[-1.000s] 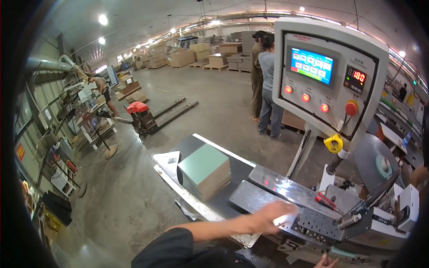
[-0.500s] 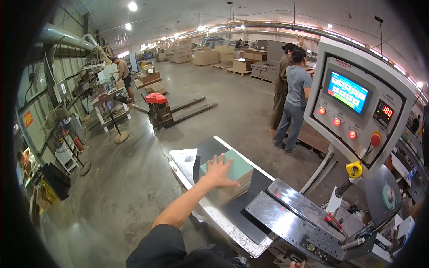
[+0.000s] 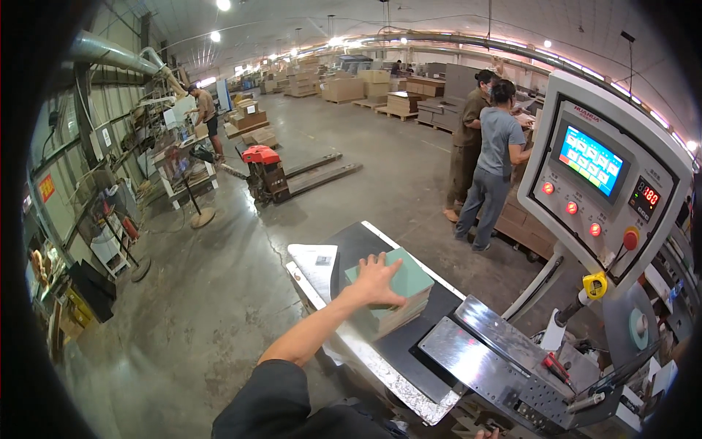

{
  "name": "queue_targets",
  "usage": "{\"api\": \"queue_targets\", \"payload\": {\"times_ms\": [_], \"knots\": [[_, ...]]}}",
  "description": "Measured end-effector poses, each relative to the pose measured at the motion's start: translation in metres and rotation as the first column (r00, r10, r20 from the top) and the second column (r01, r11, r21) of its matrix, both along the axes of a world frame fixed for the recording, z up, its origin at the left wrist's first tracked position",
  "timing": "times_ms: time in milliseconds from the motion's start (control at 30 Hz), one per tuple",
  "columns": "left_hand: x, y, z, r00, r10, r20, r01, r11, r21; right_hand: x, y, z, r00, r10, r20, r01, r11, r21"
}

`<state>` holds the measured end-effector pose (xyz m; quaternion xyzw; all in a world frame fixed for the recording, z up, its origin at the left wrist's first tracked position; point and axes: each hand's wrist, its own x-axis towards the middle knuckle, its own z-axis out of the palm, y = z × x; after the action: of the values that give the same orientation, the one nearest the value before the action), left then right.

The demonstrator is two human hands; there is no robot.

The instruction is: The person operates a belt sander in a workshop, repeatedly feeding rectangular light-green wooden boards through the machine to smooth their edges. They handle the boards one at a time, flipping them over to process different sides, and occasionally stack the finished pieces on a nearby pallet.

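Note:
My left hand (image 3: 380, 284) lies spread on top of a stack of rectangular boards (image 3: 415, 278). The top board is pale green and the layered side edges look light brown. My fingers reach across the top face, with the thumb toward the near right side. The stack rests on a dark mat (image 3: 344, 245) over a white-edged worktable (image 3: 406, 391). At the lower edge only a few fingertips of my right hand (image 3: 488, 433) show, close to a small dark metal part under the machine; their grip is hidden.
A steel-topped machine (image 3: 468, 351) adjoins the table, with a control panel (image 3: 541, 157) on an arm above it. A yellow tape measure (image 3: 594, 285) hangs there. A red pallet jack (image 3: 265, 172) stands beyond. Two people (image 3: 497, 146) work at back right, another person (image 3: 207, 117) at far left.
The whole scene has shifted slightly rightward in the picture as my head moved. My left hand stays on the board stack, which looks sharper now.

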<state>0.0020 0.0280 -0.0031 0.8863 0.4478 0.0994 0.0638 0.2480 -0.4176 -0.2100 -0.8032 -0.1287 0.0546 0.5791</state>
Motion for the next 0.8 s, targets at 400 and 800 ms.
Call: {"api": "queue_targets", "payload": {"times_ms": [400,800], "knots": [[0.125,-0.121,-0.066,0.575,-0.818,0.018,0.813,0.570,-0.119,-0.038,0.018,0.004,0.984,-0.022,0.178,0.020,1.000,0.016],[0.153,-0.109,-0.146,0.480,-0.820,0.312,0.866,0.500,-0.018,-0.095,0.078,0.060,0.956,0.155,0.251,-0.102,0.972,-0.212]]}}
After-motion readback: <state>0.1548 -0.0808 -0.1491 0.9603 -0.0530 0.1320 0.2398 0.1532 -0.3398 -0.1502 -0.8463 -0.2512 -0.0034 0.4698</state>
